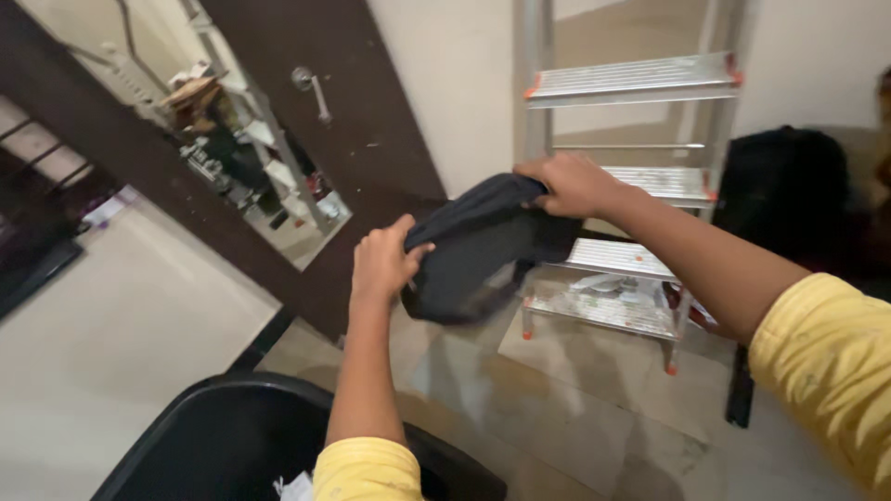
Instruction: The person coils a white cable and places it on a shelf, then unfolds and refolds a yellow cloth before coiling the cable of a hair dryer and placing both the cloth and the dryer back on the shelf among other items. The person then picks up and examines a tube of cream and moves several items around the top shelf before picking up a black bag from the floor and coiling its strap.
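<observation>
— Cloth (473, 246), dark and limp: where are we holding it?

— We are gripping it at two edges. Our right hand (571, 184) is clenching the upper edge, our left hand (382, 264) is pinching the lower near edge with the thumb on top. Between the two grips the fabric is sagging in a loose fold, probably because we are pulling it only lightly apart.

— And what is lying around those grips?

— Below the left hand, close to us, a black bin (223, 436) is standing open, with a scrap of white paper at its rim. Behind the right hand a metal stepladder (631, 83) is leaning by the wall. Beyond the left hand a dark door (371, 139) with a mirror (213, 130) is standing. Both our sleeves are yellow, and the cloth is hanging clear of the floor (111, 315).
</observation>
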